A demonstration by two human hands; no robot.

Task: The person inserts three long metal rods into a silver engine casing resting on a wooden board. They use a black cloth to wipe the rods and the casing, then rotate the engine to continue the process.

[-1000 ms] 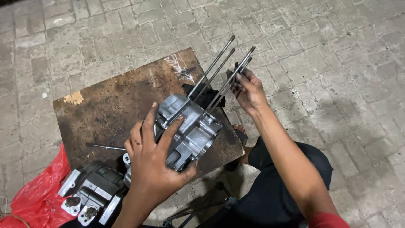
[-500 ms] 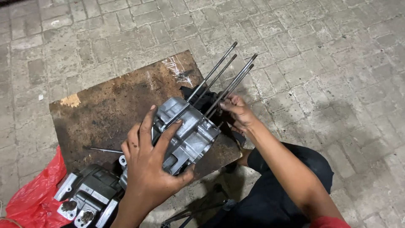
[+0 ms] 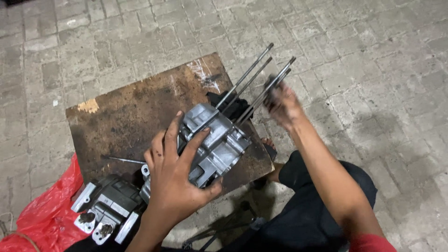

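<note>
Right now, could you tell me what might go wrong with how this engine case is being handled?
The engine case sits near the board's front edge, steadied only by the left hand; it could tip off. The right hand is blurred at the long studs, so its grip might slip or pinch.

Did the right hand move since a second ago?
Yes. The right hand, blurred, has slid up along the long metal rods, farther from the wooden board.
</note>
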